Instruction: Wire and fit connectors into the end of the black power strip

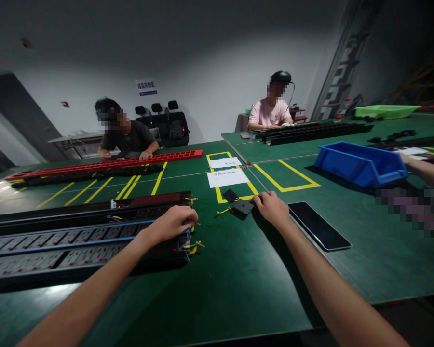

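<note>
Two long black power strips (94, 243) with rows of grey sockets lie side by side at left, short wires sticking out of their right ends. My left hand (173, 222) rests over the far strip's end, fingers curled and pinched near a wire; what they hold is mostly hidden. My right hand (274, 207) is bent down to the table, its fingertips at the right edge of a black square cover (242, 208). A yellow-green wire (223, 211) runs from that cover. Just behind lies a smaller black piece (230, 195).
A phone (318, 225) lies right of my right hand, with a blue bin (359, 164) beyond. Paper labels (227, 178) and yellow tape mark the green table (217, 294). Co-workers sit across, one behind a red rail (112, 166). Another person's arm (425, 168) reaches in at right.
</note>
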`<state>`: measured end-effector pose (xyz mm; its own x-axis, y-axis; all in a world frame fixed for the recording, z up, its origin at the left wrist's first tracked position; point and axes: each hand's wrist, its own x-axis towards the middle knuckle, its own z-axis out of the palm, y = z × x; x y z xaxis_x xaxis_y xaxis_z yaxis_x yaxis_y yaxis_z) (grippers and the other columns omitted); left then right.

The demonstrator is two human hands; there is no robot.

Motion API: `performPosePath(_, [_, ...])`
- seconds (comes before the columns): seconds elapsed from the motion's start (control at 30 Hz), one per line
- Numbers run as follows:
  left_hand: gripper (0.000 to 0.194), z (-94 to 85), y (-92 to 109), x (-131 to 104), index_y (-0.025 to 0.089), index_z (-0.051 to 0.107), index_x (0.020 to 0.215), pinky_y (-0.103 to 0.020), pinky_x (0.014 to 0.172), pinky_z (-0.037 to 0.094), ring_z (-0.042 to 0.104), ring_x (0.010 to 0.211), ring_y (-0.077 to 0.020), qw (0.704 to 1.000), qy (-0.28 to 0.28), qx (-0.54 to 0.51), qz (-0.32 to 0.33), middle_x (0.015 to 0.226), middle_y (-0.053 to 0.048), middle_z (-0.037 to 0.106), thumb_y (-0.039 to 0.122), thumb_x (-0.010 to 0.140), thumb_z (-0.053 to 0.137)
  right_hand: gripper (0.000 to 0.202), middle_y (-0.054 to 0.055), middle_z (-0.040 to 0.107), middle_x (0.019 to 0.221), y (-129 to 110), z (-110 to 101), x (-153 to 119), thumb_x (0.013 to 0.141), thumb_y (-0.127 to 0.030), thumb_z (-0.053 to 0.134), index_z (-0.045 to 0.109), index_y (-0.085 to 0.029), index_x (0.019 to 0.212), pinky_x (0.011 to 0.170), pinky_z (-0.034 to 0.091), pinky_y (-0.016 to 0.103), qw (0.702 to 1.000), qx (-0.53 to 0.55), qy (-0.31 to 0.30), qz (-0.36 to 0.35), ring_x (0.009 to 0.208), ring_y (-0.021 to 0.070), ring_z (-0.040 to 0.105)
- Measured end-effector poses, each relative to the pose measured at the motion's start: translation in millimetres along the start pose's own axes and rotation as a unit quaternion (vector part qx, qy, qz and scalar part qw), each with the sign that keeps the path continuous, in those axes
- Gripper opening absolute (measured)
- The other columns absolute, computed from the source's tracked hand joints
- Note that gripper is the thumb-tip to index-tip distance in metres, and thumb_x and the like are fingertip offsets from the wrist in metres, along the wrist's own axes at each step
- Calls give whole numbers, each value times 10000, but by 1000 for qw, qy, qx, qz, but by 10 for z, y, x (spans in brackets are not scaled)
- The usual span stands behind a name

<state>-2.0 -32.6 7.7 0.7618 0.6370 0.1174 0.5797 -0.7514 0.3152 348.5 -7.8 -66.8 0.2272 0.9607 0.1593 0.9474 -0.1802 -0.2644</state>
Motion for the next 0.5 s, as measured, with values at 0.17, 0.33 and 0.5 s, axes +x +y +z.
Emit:
performPosePath(0.17, [146,11,4,-36,176,662,980,-272,764,451,629,866,-162,1000,-1,12,20,949,-62,670,132,949,526,456,139,612,1126,2,5,6,1046,-471,346,689,-202,1180,778,467,329,1000,1,3,0,961,266,668])
performPosePath(0.33, [144,-57,-41,-123,182,667,982,-288,794,472,641,884,-166,1000,-1,6,9,964,-65,678,157,951,529,452,143,610,1135,0,5,6,1046,-469,349,679,-205,1208,793,470,338,1000,4,-1,1,980,274,666])
performPosePath(0.5, [86,-197,-58,-225,180,683,945,-297,826,500,662,878,-168,999,26,-11,-23,942,-50,715,195,896,614,448,141,614,1130,-3,7,7,1044,-465,354,676,-202,1211,791,470,336,1000,2,1,1,981,275,667])
